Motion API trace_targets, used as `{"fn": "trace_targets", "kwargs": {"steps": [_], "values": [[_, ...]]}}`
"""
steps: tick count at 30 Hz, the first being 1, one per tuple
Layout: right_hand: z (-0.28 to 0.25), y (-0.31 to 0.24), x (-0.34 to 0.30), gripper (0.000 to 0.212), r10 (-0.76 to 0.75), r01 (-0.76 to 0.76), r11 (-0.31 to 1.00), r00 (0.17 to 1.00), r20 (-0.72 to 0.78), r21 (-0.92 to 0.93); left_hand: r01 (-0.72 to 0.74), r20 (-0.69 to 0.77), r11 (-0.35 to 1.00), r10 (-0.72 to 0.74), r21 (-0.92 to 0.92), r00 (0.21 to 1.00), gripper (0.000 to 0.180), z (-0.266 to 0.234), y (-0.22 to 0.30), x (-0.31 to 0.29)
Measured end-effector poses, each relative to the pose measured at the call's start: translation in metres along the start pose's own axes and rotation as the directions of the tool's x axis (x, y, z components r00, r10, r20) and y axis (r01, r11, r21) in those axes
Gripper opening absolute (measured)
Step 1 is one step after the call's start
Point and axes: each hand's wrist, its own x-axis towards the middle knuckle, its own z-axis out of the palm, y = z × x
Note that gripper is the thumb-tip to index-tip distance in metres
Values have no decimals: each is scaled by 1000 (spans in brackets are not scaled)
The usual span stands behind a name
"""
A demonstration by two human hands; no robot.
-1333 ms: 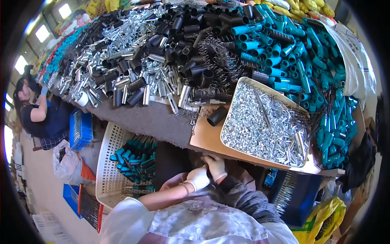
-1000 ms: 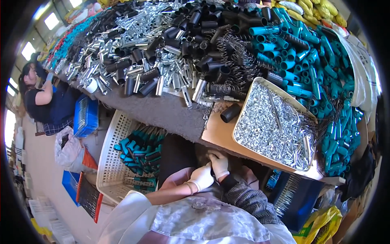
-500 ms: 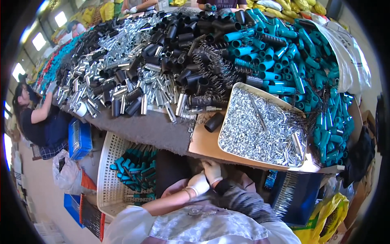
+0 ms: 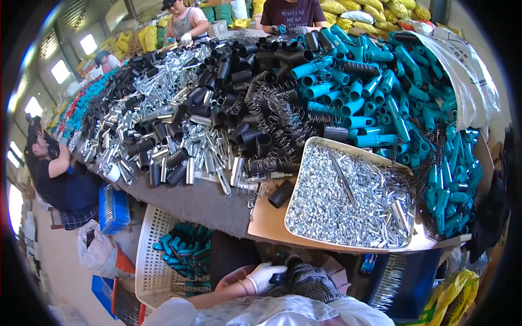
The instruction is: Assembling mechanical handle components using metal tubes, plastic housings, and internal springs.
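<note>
Grey matting covers much of the near side of the table [image 4: 185,204], with a bare brown board [image 4: 265,220] at its front edge. Heaped on top: bright metal tubes [image 4: 209,155], black sleeves [image 4: 242,79], coil springs [image 4: 280,117], and, toward the right, teal handles [image 4: 356,108]. A cream-rimmed tray [image 4: 297,182] of small silvery bits rests on the board, with a long thin rod lying across them.

Room: bright windows at upper left, yellow sacks [image 4: 370,13] stacked beyond the table. Two co-workers stand across the far side (faces not noted), another sits at the left end. Below the left part of the table, a white slotted basket [image 4: 149,261] contains more teal handles; at right, a dark blue bin [image 4: 418,271] with a row of slim metal pieces.

Dark piece [image 4: 278,278] sits low, near the person's lap, in front of the table edge and right beside the left hand [image 4: 265,276]. That hand, white-gloved, bends its fingers over it; whether they grip, cannot tell. Right hand: lost in shadow past its patterned sleeve [image 4: 312,282], grip unreadable.
</note>
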Motion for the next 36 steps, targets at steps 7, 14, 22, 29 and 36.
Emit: {"fn": "trace_targets", "kwargs": {"steps": [7,14,22,29,36], "values": [[-1,-25,-12,53,-119,118,993,992,45,22,-240,457,-736,105,633,883,36,33,82,0],[-8,-86,-46,43,42,-38,997,997,-63,63,-129,152,-89,346,988,926,45,6,38,-9],[-28,-114,-39,32,344,-338,939,928,-141,61,-177,242,-177,485,968,840,38,-12,8,34],[-25,-134,-32,29,186,-171,979,973,-138,115,-152,202,-152,409,977,890,40,-35,18,32],[4,-76,-41,38,146,-182,795,983,-110,-579,-97,118,-69,450,993,885,42,-26,-2,51]]}}
